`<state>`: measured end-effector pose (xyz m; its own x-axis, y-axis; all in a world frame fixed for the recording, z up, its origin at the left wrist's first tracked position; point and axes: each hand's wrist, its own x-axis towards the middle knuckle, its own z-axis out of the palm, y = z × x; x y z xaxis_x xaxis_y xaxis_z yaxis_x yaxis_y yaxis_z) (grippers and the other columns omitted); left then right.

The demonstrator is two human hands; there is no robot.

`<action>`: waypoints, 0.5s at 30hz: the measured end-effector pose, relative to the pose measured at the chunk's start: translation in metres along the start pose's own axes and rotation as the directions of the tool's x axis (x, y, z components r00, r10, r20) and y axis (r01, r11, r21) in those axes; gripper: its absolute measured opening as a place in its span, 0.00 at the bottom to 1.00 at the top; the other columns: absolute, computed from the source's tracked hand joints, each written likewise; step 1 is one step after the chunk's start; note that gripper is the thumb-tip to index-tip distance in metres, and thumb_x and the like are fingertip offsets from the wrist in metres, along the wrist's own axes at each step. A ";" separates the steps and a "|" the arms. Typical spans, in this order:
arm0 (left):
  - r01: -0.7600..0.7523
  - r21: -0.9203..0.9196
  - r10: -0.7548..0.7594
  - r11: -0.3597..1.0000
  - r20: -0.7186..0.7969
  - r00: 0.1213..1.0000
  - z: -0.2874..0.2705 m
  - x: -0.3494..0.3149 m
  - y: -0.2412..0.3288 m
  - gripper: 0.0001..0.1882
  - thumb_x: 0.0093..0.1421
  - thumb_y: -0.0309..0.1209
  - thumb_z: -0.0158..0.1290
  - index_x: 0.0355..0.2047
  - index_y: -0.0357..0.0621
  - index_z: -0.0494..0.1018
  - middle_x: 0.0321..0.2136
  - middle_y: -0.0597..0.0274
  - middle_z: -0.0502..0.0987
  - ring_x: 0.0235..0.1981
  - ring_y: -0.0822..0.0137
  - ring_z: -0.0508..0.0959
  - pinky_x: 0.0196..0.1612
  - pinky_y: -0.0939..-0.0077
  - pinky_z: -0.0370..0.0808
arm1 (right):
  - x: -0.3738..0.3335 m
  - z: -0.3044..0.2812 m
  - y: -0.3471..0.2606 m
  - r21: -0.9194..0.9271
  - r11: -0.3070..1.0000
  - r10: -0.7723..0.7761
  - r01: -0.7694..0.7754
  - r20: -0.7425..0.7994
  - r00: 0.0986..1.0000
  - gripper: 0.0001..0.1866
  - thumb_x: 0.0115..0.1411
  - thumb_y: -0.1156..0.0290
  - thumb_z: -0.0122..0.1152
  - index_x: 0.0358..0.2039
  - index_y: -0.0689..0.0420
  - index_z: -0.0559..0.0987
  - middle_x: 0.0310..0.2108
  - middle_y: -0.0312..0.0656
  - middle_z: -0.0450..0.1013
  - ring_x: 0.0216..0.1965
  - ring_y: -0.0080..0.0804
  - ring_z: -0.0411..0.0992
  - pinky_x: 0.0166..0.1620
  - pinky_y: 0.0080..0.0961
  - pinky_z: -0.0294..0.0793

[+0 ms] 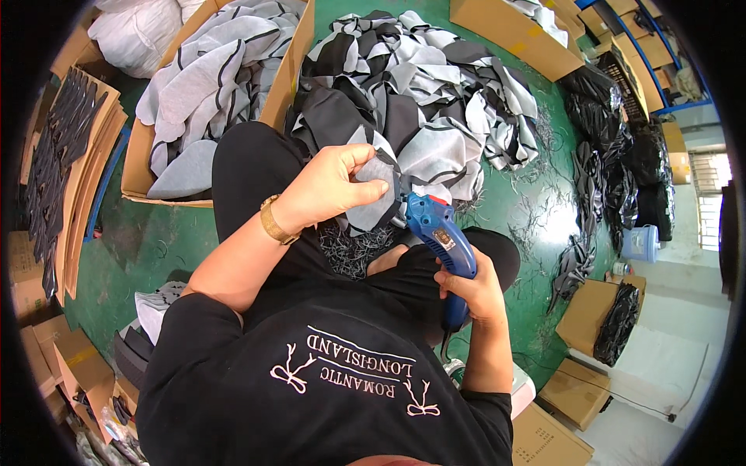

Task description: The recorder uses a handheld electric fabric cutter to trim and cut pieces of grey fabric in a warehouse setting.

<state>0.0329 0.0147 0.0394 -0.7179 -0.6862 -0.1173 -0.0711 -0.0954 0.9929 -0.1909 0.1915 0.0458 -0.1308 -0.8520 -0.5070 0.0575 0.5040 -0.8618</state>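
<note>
My left hand point(342, 180) pinches the edge of a grey piece of fabric point(376, 186) between thumb and fingers. Wrapped around the handle of a blue handheld electric cutter point(437, 225) is my right hand point(475, 283). The cutter's head, with a red part on top, sits right beside the fabric's right edge; whether the blade touches it is too small to tell. A cord runs down from the handle's rear end. Below the fabric, between my legs, lies a heap of thin dark and grey trimmings point(353, 250).
Ahead on the green floor point(544, 225) lies a big pile of grey and black fabric pieces point(435, 85). A cardboard box point(291, 78) of similar pieces stands at the left. Black plastic bags point(614, 147) and a blue bucket point(640, 243) are at the right, with scattered trimmings nearby.
</note>
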 end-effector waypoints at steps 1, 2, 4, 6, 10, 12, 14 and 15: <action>0.002 0.000 -0.002 1.000 -0.003 1.000 -0.002 0.000 0.001 0.08 0.57 0.28 0.54 0.35 0.38 0.72 0.23 0.71 0.75 0.16 0.84 0.70 0.10 0.86 0.68 | 0.001 -0.001 -0.001 0.000 1.000 0.001 -0.001 0.003 1.000 0.18 0.44 0.83 0.64 0.38 0.66 0.73 0.29 0.40 0.71 0.21 0.26 0.70 0.24 0.21 0.71; 0.014 0.029 -0.014 0.999 -0.002 1.000 -0.003 0.000 0.002 0.07 0.54 0.27 0.56 0.31 0.37 0.71 0.21 0.74 0.70 0.20 0.84 0.66 0.18 0.85 0.65 | 0.001 -0.002 -0.002 -0.006 1.000 0.008 -0.008 0.015 1.000 0.18 0.44 0.83 0.64 0.38 0.66 0.73 0.29 0.40 0.71 0.21 0.26 0.70 0.24 0.22 0.71; 0.028 0.058 -0.027 0.998 -0.004 1.000 -0.007 0.000 0.004 0.07 0.52 0.25 0.57 0.27 0.36 0.70 0.19 0.77 0.65 0.24 0.85 0.62 0.26 0.84 0.63 | 0.002 -0.005 -0.005 -0.013 1.000 0.015 -0.015 0.031 0.999 0.19 0.44 0.83 0.64 0.39 0.65 0.73 0.29 0.40 0.71 0.21 0.26 0.70 0.24 0.22 0.71; 0.051 0.107 -0.061 0.993 0.093 0.994 -0.011 0.001 0.007 0.07 0.50 0.25 0.56 0.26 0.35 0.69 0.18 0.74 0.65 0.24 0.84 0.63 0.27 0.83 0.65 | 0.003 -0.007 -0.009 -0.072 0.997 0.023 -0.019 0.062 0.998 0.19 0.46 0.79 0.66 0.40 0.65 0.74 0.25 0.36 0.70 0.21 0.22 0.69 0.25 0.20 0.70; 0.036 0.083 -0.051 0.996 0.180 0.982 -0.015 0.002 0.014 0.06 0.49 0.24 0.55 0.25 0.35 0.69 0.18 0.71 0.66 0.24 0.83 0.64 0.28 0.81 0.66 | 0.005 -0.011 -0.015 -0.116 0.992 0.056 -0.045 0.095 0.994 0.19 0.46 0.78 0.67 0.40 0.65 0.74 0.25 0.36 0.70 0.21 0.22 0.69 0.26 0.20 0.70; -0.067 0.224 0.005 0.972 0.266 0.964 -0.021 0.005 0.009 0.06 0.50 0.24 0.55 0.27 0.34 0.71 0.20 0.70 0.70 0.25 0.83 0.66 0.28 0.80 0.68 | 0.006 -0.012 -0.017 -0.137 0.990 0.053 -0.038 0.108 0.993 0.20 0.46 0.78 0.68 0.41 0.65 0.74 0.25 0.35 0.70 0.21 0.22 0.70 0.26 0.20 0.70; -0.024 0.182 -0.028 0.983 0.278 0.960 -0.016 0.003 0.018 0.06 0.50 0.25 0.55 0.27 0.34 0.71 0.20 0.70 0.70 0.25 0.83 0.66 0.28 0.80 0.68 | 0.008 -0.014 -0.016 -0.137 0.990 0.061 -0.043 0.127 0.990 0.20 0.46 0.78 0.68 0.41 0.64 0.74 0.26 0.35 0.70 0.21 0.22 0.70 0.26 0.20 0.70; 0.018 0.140 -0.058 0.990 0.291 0.955 -0.015 0.002 0.021 0.06 0.50 0.25 0.55 0.26 0.34 0.70 0.20 0.69 0.71 0.25 0.83 0.66 0.28 0.80 0.68 | 0.010 -0.014 -0.016 -0.138 0.989 0.068 -0.048 0.146 0.987 0.21 0.46 0.78 0.68 0.41 0.64 0.74 0.26 0.36 0.70 0.21 0.22 0.70 0.26 0.20 0.70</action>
<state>0.0400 0.0006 0.0600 -0.8829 -0.4400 -0.1640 -0.1800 -0.0054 0.9836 -0.2072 0.1774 0.0549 0.0196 -0.8272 -0.5615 -0.0731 0.5589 -0.8260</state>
